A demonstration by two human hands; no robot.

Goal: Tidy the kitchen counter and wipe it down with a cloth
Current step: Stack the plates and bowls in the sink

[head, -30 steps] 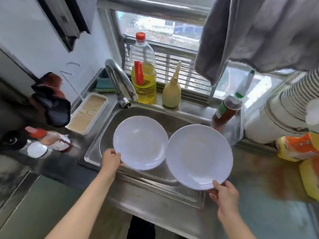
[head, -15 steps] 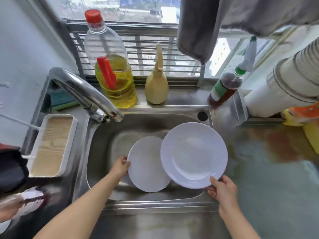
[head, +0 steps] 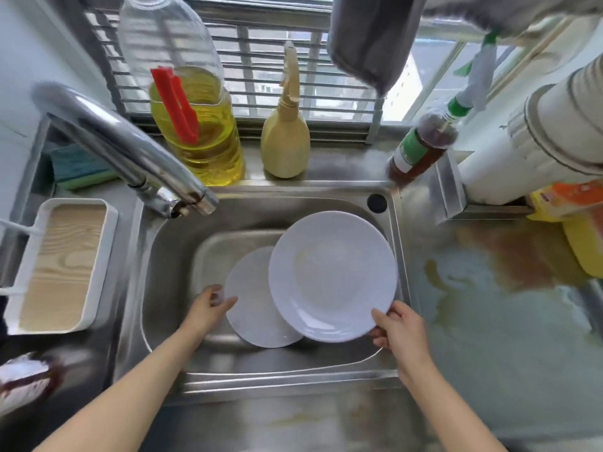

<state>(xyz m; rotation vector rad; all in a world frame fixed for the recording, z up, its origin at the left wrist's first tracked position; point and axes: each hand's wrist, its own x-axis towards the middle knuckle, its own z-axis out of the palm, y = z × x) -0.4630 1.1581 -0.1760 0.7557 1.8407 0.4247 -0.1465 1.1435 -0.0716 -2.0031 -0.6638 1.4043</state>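
Two white plates are inside the steel sink [head: 326, 363]. My left hand [head: 208, 306] grips the left edge of the lower plate [head: 251, 308], which lies low in the basin. My right hand [head: 396, 327] holds the near rim of the upper plate [head: 332, 275], which overlaps the lower one and leans toward the sink's right wall. A grey cloth [head: 368, 37] hangs above the window at the top. The counter [head: 489, 321] to the right carries brown and yellow stains.
A tap [head: 124, 148] arches over the sink's left side. An oil bottle [head: 192, 102], a cream squeeze bottle [head: 285, 138] and a dark sauce bottle [head: 421, 148] stand behind the sink. A white tray [head: 55, 265] and sponge [head: 81, 168] sit left; yellow packets [head: 577, 223] right.
Both plates have come down from above the sink into the basin. The left plate has slid under the right one. The camera has moved closer and looks more steeply down.
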